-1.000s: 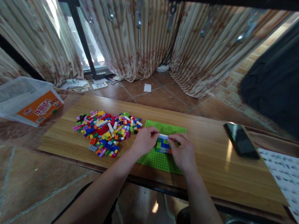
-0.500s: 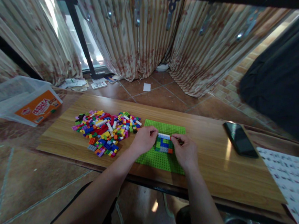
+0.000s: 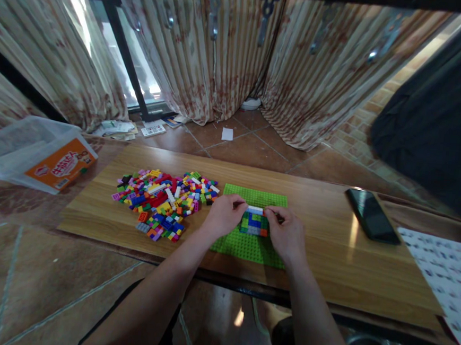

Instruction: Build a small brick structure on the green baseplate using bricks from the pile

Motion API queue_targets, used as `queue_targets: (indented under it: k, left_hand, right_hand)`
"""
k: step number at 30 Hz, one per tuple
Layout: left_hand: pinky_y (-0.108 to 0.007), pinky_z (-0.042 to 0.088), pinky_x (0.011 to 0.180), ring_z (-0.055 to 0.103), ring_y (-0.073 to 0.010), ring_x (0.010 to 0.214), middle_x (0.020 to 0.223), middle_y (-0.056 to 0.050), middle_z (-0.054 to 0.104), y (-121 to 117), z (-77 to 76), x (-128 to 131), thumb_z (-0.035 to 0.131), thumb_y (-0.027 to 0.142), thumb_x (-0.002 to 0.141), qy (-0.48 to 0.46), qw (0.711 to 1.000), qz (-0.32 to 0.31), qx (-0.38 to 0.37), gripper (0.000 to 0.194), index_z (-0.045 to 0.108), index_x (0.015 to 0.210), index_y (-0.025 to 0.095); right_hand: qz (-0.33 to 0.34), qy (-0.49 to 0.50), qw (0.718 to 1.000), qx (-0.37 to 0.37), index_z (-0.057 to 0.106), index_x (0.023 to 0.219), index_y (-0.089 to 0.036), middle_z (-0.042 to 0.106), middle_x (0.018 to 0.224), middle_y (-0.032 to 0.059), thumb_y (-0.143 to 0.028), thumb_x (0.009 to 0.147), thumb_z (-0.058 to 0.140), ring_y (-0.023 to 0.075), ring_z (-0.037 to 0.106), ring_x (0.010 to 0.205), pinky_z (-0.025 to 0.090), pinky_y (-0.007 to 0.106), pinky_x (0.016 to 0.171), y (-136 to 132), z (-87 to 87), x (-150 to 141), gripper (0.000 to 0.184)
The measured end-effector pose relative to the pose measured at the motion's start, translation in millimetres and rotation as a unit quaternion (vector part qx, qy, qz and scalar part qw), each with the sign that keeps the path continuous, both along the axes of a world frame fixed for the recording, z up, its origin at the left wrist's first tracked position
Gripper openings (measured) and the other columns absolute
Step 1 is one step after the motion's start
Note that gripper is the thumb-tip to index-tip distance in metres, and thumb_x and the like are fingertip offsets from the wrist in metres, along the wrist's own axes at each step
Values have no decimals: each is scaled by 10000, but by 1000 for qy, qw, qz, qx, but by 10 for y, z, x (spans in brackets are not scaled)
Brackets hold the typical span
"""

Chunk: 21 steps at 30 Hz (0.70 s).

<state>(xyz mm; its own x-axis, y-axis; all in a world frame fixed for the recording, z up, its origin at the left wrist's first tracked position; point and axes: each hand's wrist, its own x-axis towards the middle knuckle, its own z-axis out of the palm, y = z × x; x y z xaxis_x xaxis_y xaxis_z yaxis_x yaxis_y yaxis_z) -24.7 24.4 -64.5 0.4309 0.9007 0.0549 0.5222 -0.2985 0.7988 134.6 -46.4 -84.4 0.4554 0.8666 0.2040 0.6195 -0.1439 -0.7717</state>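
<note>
On the green studded baseplate [image 3: 244, 249] sits a small block build [image 3: 254, 223] of blue, green, grey and orange toy bricks. A white brick [image 3: 255, 210] lies along its far edge. My left hand [image 3: 226, 216] is closed, with thumb and forefinger pinched at the left end of the white brick. At its right end, the fingers of my right hand [image 3: 286, 231] are pinched in the same way. The fingertips cover both ends, and whether the white brick is pressed fully down does not show.
Left of the baseplate spreads a pile of loose coloured bricks [image 3: 164, 202] on the wooden table [image 3: 319, 259]. A clear plastic bin [image 3: 26, 130] with an orange label stands at the far left. A black phone [image 3: 372, 215] and a printed sheet [image 3: 439, 279] lie to the right.
My right hand has shifted slightly right, uncovering more of the build's right side and the orange brick. My left hand stays nearly in place at the white brick's left end.
</note>
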Motion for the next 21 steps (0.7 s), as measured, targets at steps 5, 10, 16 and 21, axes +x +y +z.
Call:
queue_targets:
  k: [5, 10, 16, 21]
  left_hand:
    - [-260, 493, 703, 661, -165, 742, 804, -58, 748, 5, -6, 8, 558, 204, 879, -5, 1000, -1, -1, 200, 744, 859, 130]
    - [-262, 484, 713, 658, -166, 753, 819, -63, 752, -1, 6, 24, 557, 193, 878, 3, 1000, 3, -5, 207, 751, 855, 123]
    - [-254, 462, 691, 648, -157, 732, 783, -51, 748, 2, 22, 45, 562, 181, 867, 4, 1000, 13, -15, 213, 763, 828, 125]
    - [-245, 450, 667, 643, -150, 713, 745, -42, 742, 12, -1, 65, 576, 164, 847, 2, 999, 29, -28, 201, 765, 789, 129]
  right_hand:
    - [22, 53, 998, 9, 757, 899, -182, 734, 945, 98, -460, 832, 563, 236, 663, 833, 510, 371, 775, 5, -21, -10, 345]
    - [29, 72, 997, 8, 765, 909, -186, 730, 955, 95, -449, 808, 595, 230, 658, 823, 509, 389, 800, 21, -48, -40, 330]
    - [4, 101, 995, 7, 776, 861, -193, 740, 906, 86, -443, 760, 627, 229, 654, 802, 506, 381, 775, 47, -53, -64, 309]
    - [-1, 109, 994, 5, 777, 844, -201, 742, 883, 80, -444, 744, 638, 226, 646, 775, 502, 375, 750, 54, -59, -67, 297]
